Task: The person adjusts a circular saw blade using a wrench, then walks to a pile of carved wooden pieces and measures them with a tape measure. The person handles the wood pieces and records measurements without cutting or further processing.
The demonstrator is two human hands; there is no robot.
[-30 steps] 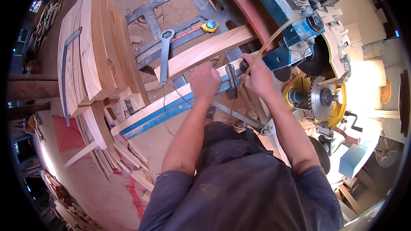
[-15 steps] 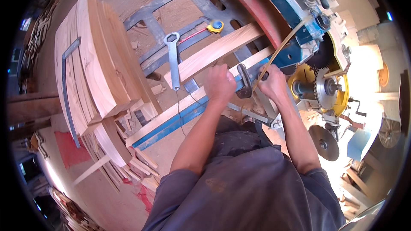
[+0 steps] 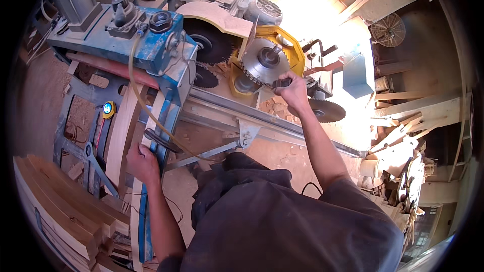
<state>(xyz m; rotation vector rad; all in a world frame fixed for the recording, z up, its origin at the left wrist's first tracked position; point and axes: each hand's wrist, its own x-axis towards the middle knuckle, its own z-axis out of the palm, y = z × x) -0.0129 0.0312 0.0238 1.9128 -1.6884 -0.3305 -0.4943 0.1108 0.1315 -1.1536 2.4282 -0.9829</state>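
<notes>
My right hand (image 3: pixel 294 93) is closed around a small dark object (image 3: pixel 281 83), whose kind I cannot make out. It is at the lower edge of a toothed circular saw blade (image 3: pixel 265 61) in a yellow housing (image 3: pixel 298 55); whether it touches the blade is unclear. My left hand (image 3: pixel 142 163) is curled shut at a pale wooden strip (image 3: pixel 136 206) along a blue rail (image 3: pixel 146 221); its grip is hidden. Just beyond it, a black handle (image 3: pixel 163 141) lies across the rail. A thin yellowish hose (image 3: pixel 132 65) hangs past that handle.
Curved boards (image 3: pixel 60 201) are stacked at lower left. A wrench (image 3: pixel 98 168) and a yellow tape measure (image 3: pixel 108 109) lie on the metal frame. More saw blades sit close by: one dark (image 3: pixel 212 45), another (image 3: pixel 327 111) beneath my right forearm. A metal beam (image 3: pixel 272 121) crosses below the yellow housing.
The view has swung right. My right hand has left the black handle area and reached over to the saw blade with the dark object. My left hand stays near the black handle.
</notes>
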